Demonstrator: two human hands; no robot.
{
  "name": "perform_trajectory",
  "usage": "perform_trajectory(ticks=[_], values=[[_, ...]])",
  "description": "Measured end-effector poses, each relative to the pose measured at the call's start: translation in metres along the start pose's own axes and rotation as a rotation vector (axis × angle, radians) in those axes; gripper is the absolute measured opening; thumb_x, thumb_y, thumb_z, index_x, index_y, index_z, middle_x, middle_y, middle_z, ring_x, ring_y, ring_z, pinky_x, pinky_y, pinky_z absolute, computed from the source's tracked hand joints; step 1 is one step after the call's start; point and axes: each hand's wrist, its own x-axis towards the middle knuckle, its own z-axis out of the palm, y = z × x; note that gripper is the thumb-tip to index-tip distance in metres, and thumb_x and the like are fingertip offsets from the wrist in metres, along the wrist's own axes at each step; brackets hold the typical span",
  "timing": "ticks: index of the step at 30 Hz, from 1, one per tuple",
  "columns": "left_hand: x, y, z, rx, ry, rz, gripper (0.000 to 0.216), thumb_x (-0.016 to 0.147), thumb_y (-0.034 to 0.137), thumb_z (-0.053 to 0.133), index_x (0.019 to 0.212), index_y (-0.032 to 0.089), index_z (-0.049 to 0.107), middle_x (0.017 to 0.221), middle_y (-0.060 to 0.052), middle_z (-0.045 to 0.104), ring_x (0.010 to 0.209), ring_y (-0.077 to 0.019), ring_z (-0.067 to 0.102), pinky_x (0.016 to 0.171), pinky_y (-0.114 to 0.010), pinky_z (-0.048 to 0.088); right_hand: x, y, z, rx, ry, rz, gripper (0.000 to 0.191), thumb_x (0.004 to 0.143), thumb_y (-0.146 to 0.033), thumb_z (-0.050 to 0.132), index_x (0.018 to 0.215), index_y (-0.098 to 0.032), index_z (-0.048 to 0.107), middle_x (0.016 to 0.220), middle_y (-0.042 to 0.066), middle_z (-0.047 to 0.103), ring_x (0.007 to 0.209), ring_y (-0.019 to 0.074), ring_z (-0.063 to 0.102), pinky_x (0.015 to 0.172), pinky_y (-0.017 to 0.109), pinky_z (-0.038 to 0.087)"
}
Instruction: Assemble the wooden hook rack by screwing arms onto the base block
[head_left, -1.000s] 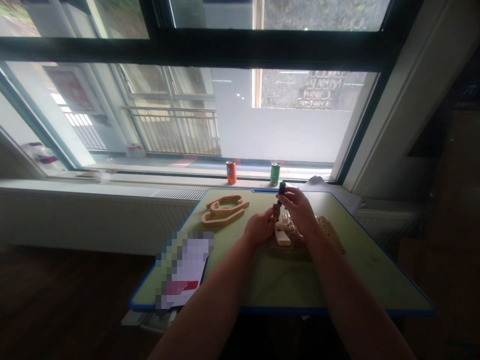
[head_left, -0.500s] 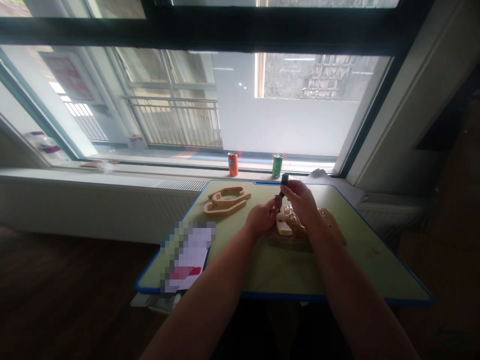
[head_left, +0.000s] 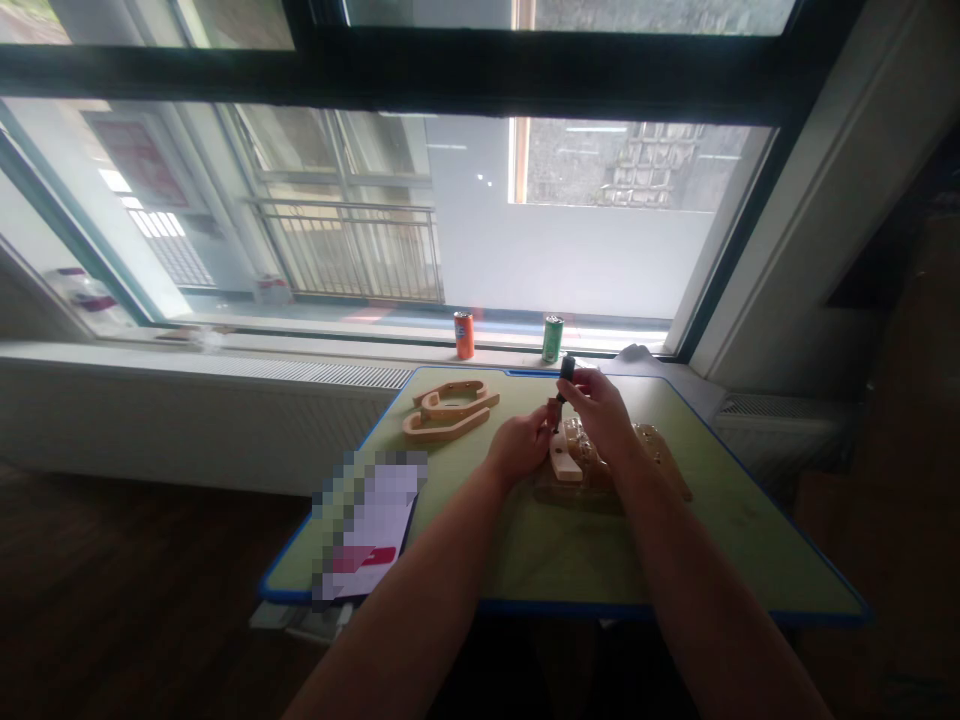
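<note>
My right hand (head_left: 604, 410) is closed around the black handle of a screwdriver (head_left: 568, 368), which stands nearly upright. Its tip points down at a pale wooden part (head_left: 564, 464) with a dark hole in it. My left hand (head_left: 519, 446) is closed at the left side of that part, fingertips gathered by the screwdriver's lower end. Whatever screw may sit under the tip is too small to make out. Behind my right wrist, a clear plastic tray (head_left: 664, 458) holding small shiny pieces lies partly hidden.
Several curved wooden pieces (head_left: 450, 428) lie at the table's back left. A blurred paper or booklet (head_left: 382, 515) rests at the left edge of the green, blue-rimmed table (head_left: 555, 570). On the windowsill stand an orange can (head_left: 464, 337) and a green can (head_left: 553, 340).
The whole view has shifted slightly, with the table lower in the picture. Both hands keep their grips, and the screwdriver stays upright at the wooden part.
</note>
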Motion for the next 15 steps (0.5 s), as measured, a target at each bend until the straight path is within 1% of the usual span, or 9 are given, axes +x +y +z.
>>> perform_trajectory(ticks=[4, 7, 11, 15], values=[[0.0002, 0.0001, -0.0004, 0.023, -0.011, -0.008, 0.033, 0.089, 0.028, 0.034, 0.115, 0.023, 0.053, 0.084, -0.004, 0.068, 0.076, -0.0189, 0.063, 0.063, -0.026, 0.042, -0.001, -0.0008, 0.001, 0.038, -0.033, -0.009, 0.034, 0.073, -0.044, 0.06, 0.096, -0.019, 0.06, 0.086, 0.004, 0.064, 0.074, 0.0158, 0.059, 0.063, 0.029, 0.046], [-0.0003, 0.0009, -0.0019, 0.033, -0.022, -0.008, 0.033, 0.089, 0.028, 0.035, 0.117, 0.023, 0.052, 0.086, -0.005, 0.068, 0.077, -0.0191, 0.063, 0.064, -0.026, 0.042, -0.0015, -0.0022, 0.0021, 0.048, -0.075, -0.011, 0.032, 0.076, -0.04, 0.056, 0.1, -0.02, 0.062, 0.084, 0.003, 0.064, 0.07, 0.0149, 0.058, 0.062, 0.029, 0.046], [-0.0011, 0.0022, -0.003, 0.03, -0.033, -0.007, 0.034, 0.089, 0.029, 0.033, 0.117, 0.023, 0.052, 0.085, -0.003, 0.068, 0.076, -0.0183, 0.063, 0.064, -0.026, 0.043, -0.0019, -0.005, 0.0022, 0.017, -0.114, 0.008, 0.027, 0.079, -0.039, 0.052, 0.093, -0.02, 0.064, 0.078, 0.002, 0.064, 0.068, 0.015, 0.058, 0.063, 0.03, 0.046], [-0.0015, 0.0025, -0.0022, 0.032, -0.013, -0.009, 0.031, 0.088, 0.026, 0.034, 0.111, 0.021, 0.055, 0.086, -0.004, 0.068, 0.076, -0.018, 0.063, 0.065, -0.026, 0.043, -0.0026, -0.0062, 0.0008, -0.094, -0.076, -0.01, 0.028, 0.073, -0.041, 0.06, 0.088, -0.018, 0.062, 0.078, 0.003, 0.063, 0.067, 0.0152, 0.057, 0.061, 0.03, 0.045]])
